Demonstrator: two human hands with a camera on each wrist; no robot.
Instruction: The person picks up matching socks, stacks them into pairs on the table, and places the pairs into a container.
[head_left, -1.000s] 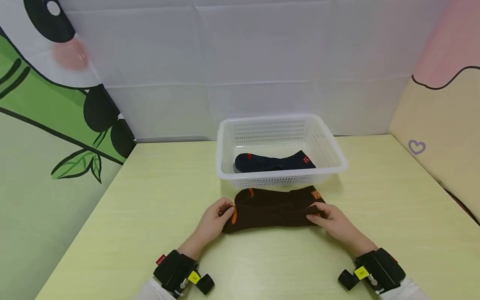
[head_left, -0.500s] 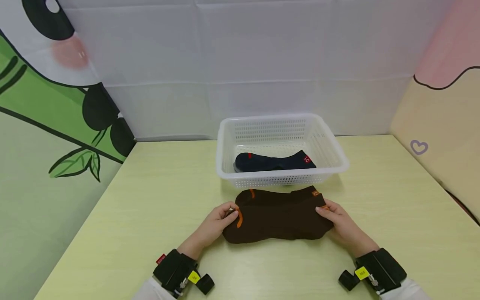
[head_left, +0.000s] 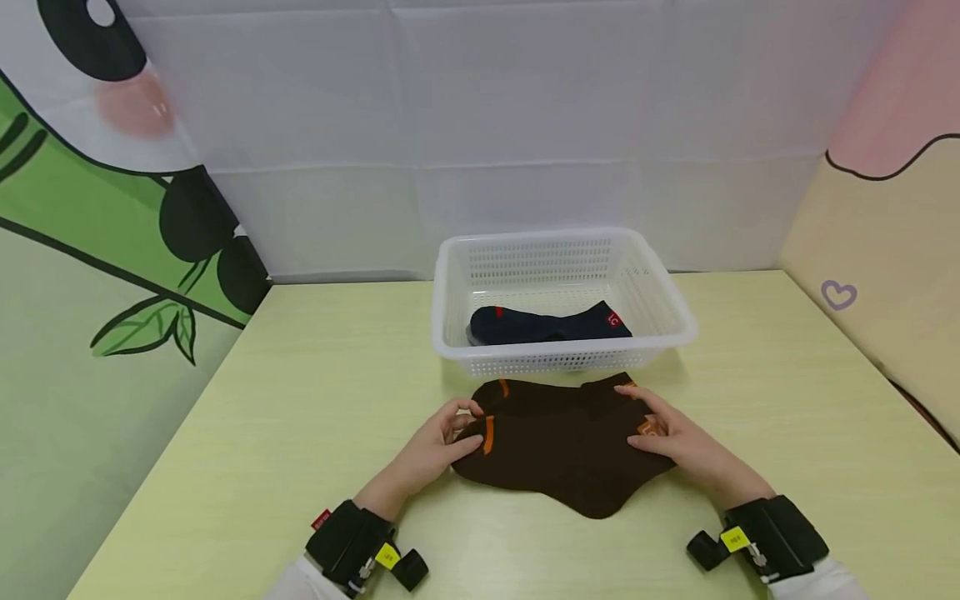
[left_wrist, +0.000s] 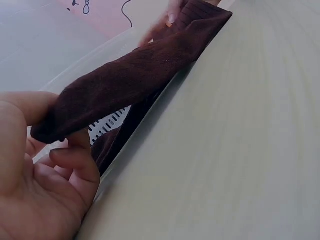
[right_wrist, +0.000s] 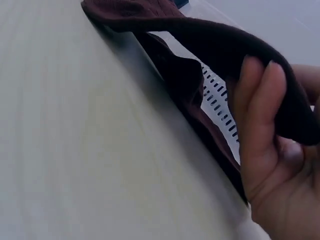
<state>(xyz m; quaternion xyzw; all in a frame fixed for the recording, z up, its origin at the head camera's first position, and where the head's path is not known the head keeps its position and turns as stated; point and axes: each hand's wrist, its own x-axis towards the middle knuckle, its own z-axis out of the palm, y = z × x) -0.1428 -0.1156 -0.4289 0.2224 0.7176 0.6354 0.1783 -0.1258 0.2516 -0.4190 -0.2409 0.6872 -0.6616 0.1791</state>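
Two brown socks with orange marks lie lengthwise, one behind the other, in the head view. My left hand (head_left: 441, 443) pinches the toe end of the near sock (head_left: 562, 458), and my right hand (head_left: 678, 437) grips its cuff by the orange label. The near sock's heel bulges toward me. It overlaps the far sock (head_left: 543, 396), whose toe and upper edge show behind it. My right index finger reaches over the far sock's cuff. Both wrist views show the held sock (left_wrist: 120, 75) raised off the table, with the far sock (right_wrist: 175, 75) lying beneath.
A white perforated basket (head_left: 562, 354) stands just behind the socks, against the back wall. Inside it lies a folded dark navy sock pair (head_left: 547, 327) with red marks. The pale wooden table (head_left: 300, 400) extends around both arms.
The near sock has been lifted and spread out, and its heel has swung toward me. My right hand has shifted its grip on the cuff, its index finger now stretched toward the far sock.
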